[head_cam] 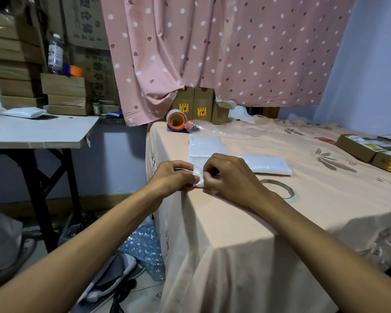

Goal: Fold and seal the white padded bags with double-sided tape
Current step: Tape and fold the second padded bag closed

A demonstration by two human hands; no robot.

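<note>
While left hand (176, 175) and right hand (226, 175) both pinch the white padded bag (199, 177) between them, tape roll (278, 188) lies nearer the right.

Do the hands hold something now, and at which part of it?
The left hand and the right hand pinch a small white piece, one at each side. Whether it is a bag's edge or tape cannot be told.
</note>
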